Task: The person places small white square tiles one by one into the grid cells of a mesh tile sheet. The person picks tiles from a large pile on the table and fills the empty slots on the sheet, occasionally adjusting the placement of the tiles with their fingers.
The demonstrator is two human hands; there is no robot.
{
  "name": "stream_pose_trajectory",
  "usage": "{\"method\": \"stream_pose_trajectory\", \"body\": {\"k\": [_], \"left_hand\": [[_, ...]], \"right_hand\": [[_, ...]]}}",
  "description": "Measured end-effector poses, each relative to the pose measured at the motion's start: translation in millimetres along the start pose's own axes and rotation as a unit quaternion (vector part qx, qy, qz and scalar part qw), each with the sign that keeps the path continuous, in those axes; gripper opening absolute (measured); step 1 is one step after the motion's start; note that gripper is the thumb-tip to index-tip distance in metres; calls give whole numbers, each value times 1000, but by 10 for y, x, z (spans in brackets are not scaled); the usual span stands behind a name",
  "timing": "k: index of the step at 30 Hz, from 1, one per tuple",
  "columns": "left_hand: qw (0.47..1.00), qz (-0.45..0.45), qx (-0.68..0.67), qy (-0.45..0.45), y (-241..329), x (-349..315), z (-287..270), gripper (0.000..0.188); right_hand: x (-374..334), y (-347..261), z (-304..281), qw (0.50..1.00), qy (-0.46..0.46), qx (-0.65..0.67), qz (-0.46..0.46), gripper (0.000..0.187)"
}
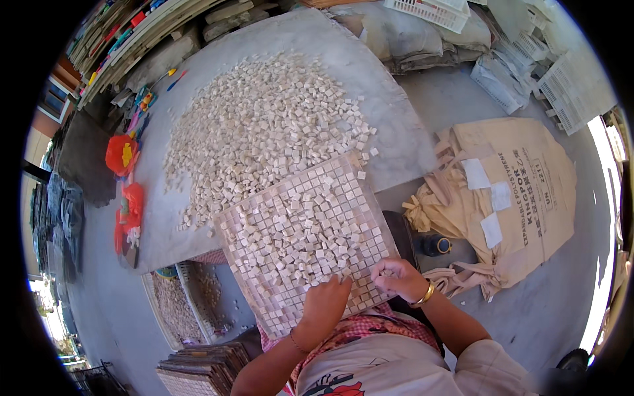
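A square gridded tray [294, 315] lies tilted across my lap, its far edge on the table. Small square stone tiles sit in many of its cells, and a loose heap of tiles [290, 231] covers its middle. My left hand [325, 305] is over the tray's near side, fingers curled down at the tiles; what they pinch, if anything, is hidden. My right hand [399, 280], with a gold bangle at the wrist, is closed at the tray's near right corner. Small pale stone tiles show between its fingers.
A wide pile of tiles [264, 112] covers the grey table [403, 142]. Right of me lie a beige woven sack [528, 178] and a dark round jar [436, 245]. At lower left stand a crate of stone chips [168, 307] and stacked trays [198, 369]. Red bags [131, 201] hang at the table's left edge.
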State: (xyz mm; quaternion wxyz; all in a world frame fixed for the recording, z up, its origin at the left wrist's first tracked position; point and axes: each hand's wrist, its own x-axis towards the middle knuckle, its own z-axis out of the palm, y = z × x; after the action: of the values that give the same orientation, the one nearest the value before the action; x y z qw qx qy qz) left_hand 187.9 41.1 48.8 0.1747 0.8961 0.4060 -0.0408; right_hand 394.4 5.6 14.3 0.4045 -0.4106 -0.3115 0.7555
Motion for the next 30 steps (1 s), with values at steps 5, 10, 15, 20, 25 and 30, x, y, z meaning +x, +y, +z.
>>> {"method": "stream_pose_trajectory", "body": {"k": [5,10,15,20,25,30], "left_hand": [[994,21,60,-84,64,90,-98,15],[990,116,48,-70,-107,149,-69,11],[978,206,40,-15,-249,156,-7,8],[971,235,36,-21,-262,153,-96,9],[974,222,31,-39,-227,118,-52,9],[979,202,-13,-8,-360,112,64,22]], "right_hand": [[-88,-34,-86,993,11,-106,-55,11],[-156,-11,-144,994,27,-96,-43,11],[-174,-31,-137,994,35,-103,-30,12],[-158,-23,-108,991,36,-123,-32,13],[-112,-20,-57,989,33,-133,-63,14],[-96,-32,-39,993,29,-103,-43,15]]}}
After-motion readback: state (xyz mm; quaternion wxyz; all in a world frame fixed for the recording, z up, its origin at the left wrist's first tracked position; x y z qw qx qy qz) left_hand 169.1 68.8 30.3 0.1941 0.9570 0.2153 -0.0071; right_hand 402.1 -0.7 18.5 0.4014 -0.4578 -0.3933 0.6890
